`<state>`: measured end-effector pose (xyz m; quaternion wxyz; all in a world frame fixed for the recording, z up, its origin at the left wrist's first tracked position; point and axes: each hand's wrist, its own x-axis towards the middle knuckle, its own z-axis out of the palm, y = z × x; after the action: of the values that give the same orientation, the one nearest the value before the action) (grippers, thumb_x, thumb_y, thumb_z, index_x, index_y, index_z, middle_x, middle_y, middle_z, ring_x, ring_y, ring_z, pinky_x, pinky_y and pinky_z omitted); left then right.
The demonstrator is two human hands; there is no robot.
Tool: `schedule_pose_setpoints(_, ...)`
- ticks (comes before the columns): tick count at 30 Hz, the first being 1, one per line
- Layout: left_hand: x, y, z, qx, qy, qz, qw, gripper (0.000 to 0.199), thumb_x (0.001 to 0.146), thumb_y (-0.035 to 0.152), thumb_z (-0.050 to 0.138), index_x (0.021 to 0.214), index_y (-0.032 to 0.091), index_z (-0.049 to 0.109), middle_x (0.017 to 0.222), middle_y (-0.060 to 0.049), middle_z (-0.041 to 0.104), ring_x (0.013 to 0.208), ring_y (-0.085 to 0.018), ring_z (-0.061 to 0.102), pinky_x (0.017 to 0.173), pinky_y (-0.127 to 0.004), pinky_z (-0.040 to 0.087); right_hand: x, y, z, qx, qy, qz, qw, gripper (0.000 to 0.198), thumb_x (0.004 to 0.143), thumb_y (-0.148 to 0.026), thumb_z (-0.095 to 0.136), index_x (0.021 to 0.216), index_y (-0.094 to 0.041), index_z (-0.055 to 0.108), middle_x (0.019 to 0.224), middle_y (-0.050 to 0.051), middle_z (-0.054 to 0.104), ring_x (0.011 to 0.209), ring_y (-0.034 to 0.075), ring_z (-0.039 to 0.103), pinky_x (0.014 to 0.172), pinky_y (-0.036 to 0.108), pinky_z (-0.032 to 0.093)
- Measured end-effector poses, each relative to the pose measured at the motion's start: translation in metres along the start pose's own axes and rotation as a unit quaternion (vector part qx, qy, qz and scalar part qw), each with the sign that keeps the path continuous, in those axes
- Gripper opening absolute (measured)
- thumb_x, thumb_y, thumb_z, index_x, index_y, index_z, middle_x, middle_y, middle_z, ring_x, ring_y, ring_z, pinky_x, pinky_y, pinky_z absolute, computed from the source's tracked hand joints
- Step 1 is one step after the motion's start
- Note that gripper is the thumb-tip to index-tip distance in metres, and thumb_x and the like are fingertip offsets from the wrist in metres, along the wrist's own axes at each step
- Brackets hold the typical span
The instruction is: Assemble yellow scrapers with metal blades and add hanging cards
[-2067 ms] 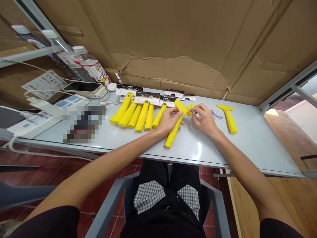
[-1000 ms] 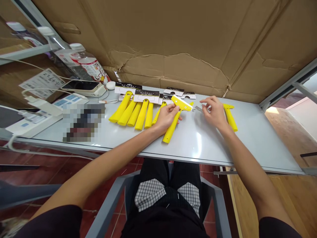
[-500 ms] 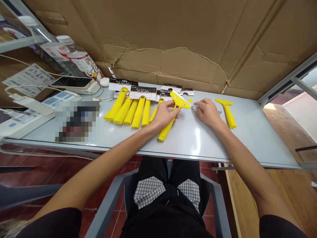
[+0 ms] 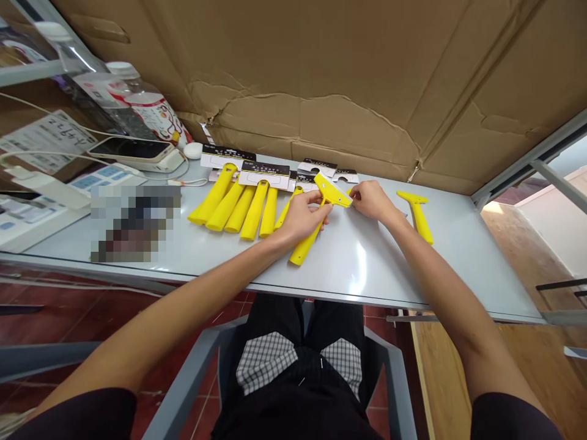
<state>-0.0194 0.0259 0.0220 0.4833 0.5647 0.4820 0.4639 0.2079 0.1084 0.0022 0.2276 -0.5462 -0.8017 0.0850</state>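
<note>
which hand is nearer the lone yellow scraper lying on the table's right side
Right: the right hand is to the left of that lone yellow scraper, apart from it; the left hand is farther left, gripping another yellow scraper.

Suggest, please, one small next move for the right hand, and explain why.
Probably the right hand should draw back slightly, to uncover the end of the yellow scraper's head. It is right at that end, so whether it pinches something cannot be seen, while the left hand already grips the scraper just below the head and can steady it.
</note>
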Motion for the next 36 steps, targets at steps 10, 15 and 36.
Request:
schedule_pose_setpoints(10, 0.005, -0.014, -0.001, 0.007, -0.018, 0.006, 1.000, 0.031, 0.085, 0.024, 0.078, 0.115, 0.017, 0.077, 0.117, -0.014, 0.076, 0.058, -0.013, 0.069, 0.045, -0.026, 0.054, -0.011, -0.003, -0.008, -0.097, -0.030, 0.018, 0.995, 0.032, 0.080, -0.006, 0.063, 0.100, -0.021, 0.083, 0.093, 0.014, 0.078, 0.086, 0.032, 0.069, 0.078, 0.041, 0.050)
schedule_pose_setpoints(15, 0.001, -0.014, -0.001, 0.034, -0.015, -0.009, 0.999, 0.080, 0.081, 0.022, 0.082, 0.155, 0.022, 0.054, 0.114, -0.014, 0.076, 0.056, -0.016, 0.069, 0.046, -0.028, 0.052, -0.024, -0.001, -0.011, -0.108, -0.011, 0.007, 0.994, 0.036, 0.088, -0.008, 0.053, 0.111, -0.017, 0.080, 0.108, 0.017, 0.079, 0.099, 0.035, 0.070, 0.087, 0.044, 0.050)
schedule_pose_setpoints(36, 0.002, -0.011, -0.017, 0.354, -0.082, 0.227, 0.904, 0.046, 0.084, 0.021, 0.074, 0.130, 0.023, 0.077, 0.093, -0.005, 0.079, 0.079, -0.019, 0.067, 0.078, -0.033, 0.051, -0.041, 0.004, -0.015, -0.108, -0.068, 0.008, 0.992, 0.035, 0.098, -0.006, 0.051, 0.111, -0.015, 0.082, 0.113, 0.014, 0.078, 0.107, 0.028, 0.069, 0.098, 0.035, 0.046)
